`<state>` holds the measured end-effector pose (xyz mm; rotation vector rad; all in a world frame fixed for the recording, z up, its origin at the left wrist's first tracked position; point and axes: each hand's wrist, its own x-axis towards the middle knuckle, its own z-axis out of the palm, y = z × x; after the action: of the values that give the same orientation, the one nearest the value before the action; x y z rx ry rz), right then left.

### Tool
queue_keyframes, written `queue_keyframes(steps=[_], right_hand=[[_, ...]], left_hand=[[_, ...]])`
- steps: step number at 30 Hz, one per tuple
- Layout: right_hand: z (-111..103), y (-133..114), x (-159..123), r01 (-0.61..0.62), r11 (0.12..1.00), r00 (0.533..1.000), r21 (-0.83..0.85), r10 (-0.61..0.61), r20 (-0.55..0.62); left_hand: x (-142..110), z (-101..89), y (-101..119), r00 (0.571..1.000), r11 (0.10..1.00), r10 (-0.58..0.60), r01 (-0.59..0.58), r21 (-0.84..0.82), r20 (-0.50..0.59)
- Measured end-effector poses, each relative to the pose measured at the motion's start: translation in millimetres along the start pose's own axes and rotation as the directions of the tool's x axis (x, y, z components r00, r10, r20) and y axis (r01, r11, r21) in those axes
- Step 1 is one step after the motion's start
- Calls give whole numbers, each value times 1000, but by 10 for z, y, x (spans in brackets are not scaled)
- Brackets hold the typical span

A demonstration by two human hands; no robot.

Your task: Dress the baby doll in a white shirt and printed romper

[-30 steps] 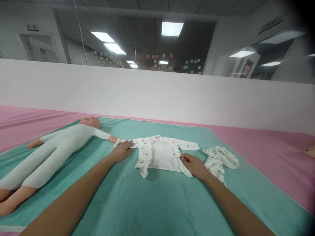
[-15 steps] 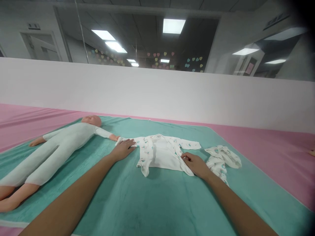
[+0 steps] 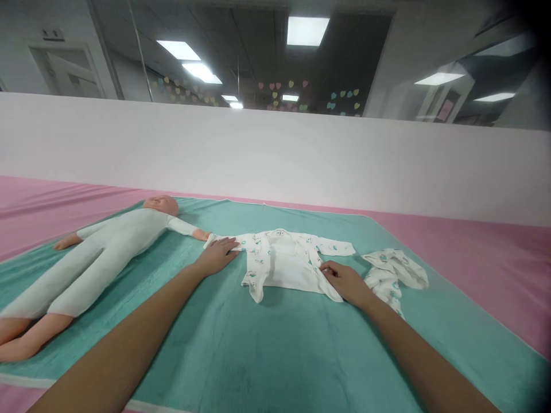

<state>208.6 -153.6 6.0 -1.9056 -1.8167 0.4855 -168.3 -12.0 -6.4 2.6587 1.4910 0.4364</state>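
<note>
1. Shirt (image 3: 286, 272) lies spread on the green cloth (image 3: 267, 350), front panels parted, sleeves out to both sides, between the doll (image 3: 124, 232) and a second printed garment (image 3: 385, 275).
2. Left hand (image 3: 217, 254): grip flat, palm down over the sleeve (image 3: 243, 240) on the doll's side, fingers extended, nothing pinched.
3. Right hand (image 3: 346, 282): grip curled at the opposite front panel's edge. Looks like a fingertip pinch, but I can't make out whether fabric is caught.
4. Handling: probably very light, limp, thin knit (going by drape only). Should crease and drag easily, low slip, not fragile; a hard tug might stretch it.
5. Best hold: pinch at shoulders or panel edges; cuffs for straightening sleeves.
6. Containers: none in view. Second garment sits crumpled directly on the cloth.
</note>
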Motion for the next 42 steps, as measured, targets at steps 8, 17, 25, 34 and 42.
queue_keyframes(steps=[8,17,25,34,42], right_hand=[[1,-2,4,-6,1000,1000,-10,6,1],[2,-5,4,-17,1000,1000,-21,17,-2],[-1,-13,5,-21,1000,1000,-5,22,4],[-16,-44,-19,-27,999,1000,-42,27,9],[-19,-29,-8,-30,999,999,-41,31,17]], left_hand=[[7,-2,9,1000,1000,4,-4,11,1],[15,10,-6,1000,1000,18,-18,19,-7],[17,12,2,1000,1000,16,-15,16,-4],[36,65,-32,999,999,24,-23,35,-30],[43,79,-27,1000,999,16,-15,52,-22]])
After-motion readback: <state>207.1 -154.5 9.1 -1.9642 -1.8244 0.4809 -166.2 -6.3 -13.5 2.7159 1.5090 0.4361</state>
